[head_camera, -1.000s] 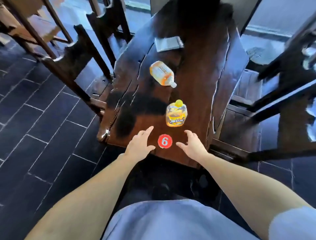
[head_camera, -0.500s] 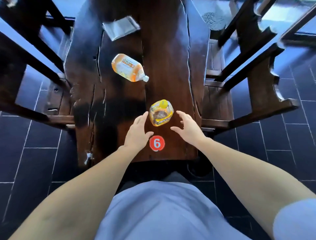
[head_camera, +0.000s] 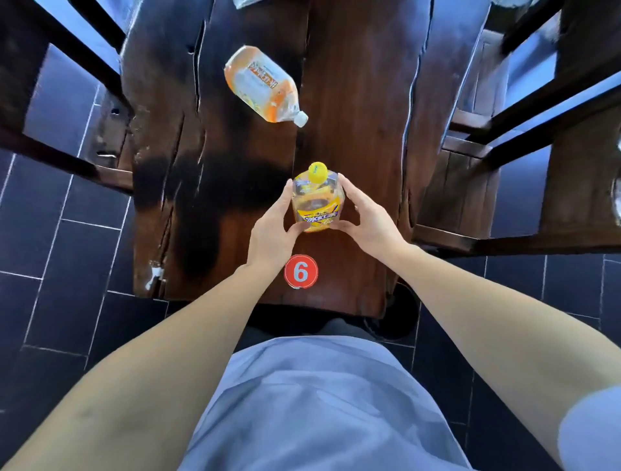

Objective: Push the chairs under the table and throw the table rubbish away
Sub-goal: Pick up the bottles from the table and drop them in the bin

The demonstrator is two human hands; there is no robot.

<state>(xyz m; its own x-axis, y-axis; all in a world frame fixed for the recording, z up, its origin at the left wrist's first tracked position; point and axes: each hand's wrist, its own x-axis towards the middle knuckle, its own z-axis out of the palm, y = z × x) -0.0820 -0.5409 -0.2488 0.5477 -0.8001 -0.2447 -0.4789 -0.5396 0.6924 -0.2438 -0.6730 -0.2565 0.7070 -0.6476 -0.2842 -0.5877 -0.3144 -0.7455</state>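
Yellow-capped and upright near my end of the table (head_camera: pixel 353 101), the bottle (head_camera: pixel 317 205) sits cupped between my left hand (head_camera: pixel 274 232) and right hand (head_camera: pixel 368 225), fingers curled on both sides, probably to lift it steadily. Two bottles total; the orange bottle (head_camera: pixel 262 89) lies toppled farther up. Two chairs show, left chair (head_camera: pixel 67 111) and right chair (head_camera: pixel 524 141).

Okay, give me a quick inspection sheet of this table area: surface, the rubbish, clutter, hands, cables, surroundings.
Surface: dark wooden table, cracked, with dark patches.
Job's things: upright yellow-capped bottle; orange bottle lying on its side; wrapper at the far edge, mostly cut off.
Clutter: red number 6 marker.
Grip: left hand and right hand hold the yellow-capped bottle from either side.
Cables: nothing seen.
Surroundings: wooden chairs on both sides, dark tiled floor.
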